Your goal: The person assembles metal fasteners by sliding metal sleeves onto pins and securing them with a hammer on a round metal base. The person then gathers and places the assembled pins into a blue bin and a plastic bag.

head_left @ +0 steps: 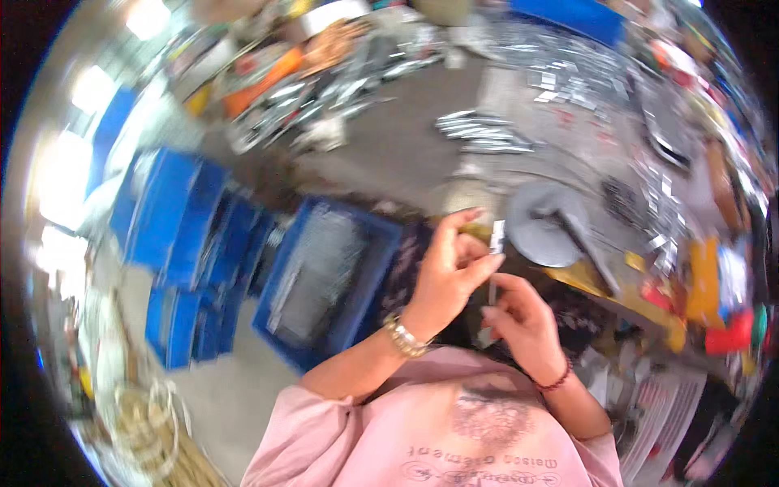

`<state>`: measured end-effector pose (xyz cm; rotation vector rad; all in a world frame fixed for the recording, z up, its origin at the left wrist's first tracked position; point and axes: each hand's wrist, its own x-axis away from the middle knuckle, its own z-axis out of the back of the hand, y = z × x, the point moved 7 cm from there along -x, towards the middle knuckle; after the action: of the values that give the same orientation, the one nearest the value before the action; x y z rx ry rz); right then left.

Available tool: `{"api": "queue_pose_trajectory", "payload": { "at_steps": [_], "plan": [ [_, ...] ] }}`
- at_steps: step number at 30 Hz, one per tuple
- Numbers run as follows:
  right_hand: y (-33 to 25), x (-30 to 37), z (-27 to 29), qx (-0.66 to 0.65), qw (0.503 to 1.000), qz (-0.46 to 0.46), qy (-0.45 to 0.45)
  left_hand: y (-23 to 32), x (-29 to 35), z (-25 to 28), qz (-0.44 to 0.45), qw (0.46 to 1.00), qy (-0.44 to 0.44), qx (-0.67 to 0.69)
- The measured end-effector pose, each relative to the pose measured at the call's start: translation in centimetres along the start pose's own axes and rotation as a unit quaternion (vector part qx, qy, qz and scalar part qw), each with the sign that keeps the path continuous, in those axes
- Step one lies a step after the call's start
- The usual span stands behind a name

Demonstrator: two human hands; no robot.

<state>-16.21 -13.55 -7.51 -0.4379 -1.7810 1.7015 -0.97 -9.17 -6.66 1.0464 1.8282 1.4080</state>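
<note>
In front of my chest, my left hand [454,272] is closed, thumb and fingers pinching a small shiny metal strip [497,234] whose bright end sticks up past the thumb. Just below and to the right, my right hand [526,321] has its fingers curled round the strip's thin lower part, which runs down between the two hands. Motion blur hides the strip's exact shape. Beyond the hands, a round grey disc [531,235] lies on the work table [389,150], with a dark bar-like tool [588,252] across its right side.
Left of me stands a blue crate [272,329] holding many small grey pieces, beside stacked blue bins [174,211]. Metal strips [483,131] lie piled on the table, with more metal parts [576,77] farther back. Another person's hand [333,45] is at the far left side.
</note>
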Motion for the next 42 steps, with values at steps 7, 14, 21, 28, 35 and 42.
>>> {"api": "queue_pose_trajectory", "payload": {
  "at_steps": [7,14,21,28,35,42],
  "plan": [
    [2.1,-0.7,-1.4,-0.031,0.995,-0.028,-0.087,-2.5,6.7,19.0,0.030,0.948,0.286,-0.136],
    [5.1,-1.3,-1.4,-0.037,0.991,-0.059,-0.117,-10.1,23.8,41.2,0.137,0.758,0.559,-0.306],
    [6.5,-1.3,-0.9,-0.024,0.990,-0.092,-0.106,-8.6,24.6,43.6,0.204,0.732,0.566,-0.321],
    [6.9,-1.1,0.2,-0.031,0.992,-0.095,-0.076,-7.3,22.8,43.3,0.203,0.651,0.508,-0.526],
    [8.2,-1.5,0.4,-0.064,0.989,-0.094,-0.100,0.9,10.6,35.2,-0.019,0.720,0.453,-0.526],
    [6.3,0.0,1.6,-0.062,0.994,-0.080,-0.049,9.7,-7.8,7.2,-0.274,0.850,0.075,-0.444]
  ]
}}
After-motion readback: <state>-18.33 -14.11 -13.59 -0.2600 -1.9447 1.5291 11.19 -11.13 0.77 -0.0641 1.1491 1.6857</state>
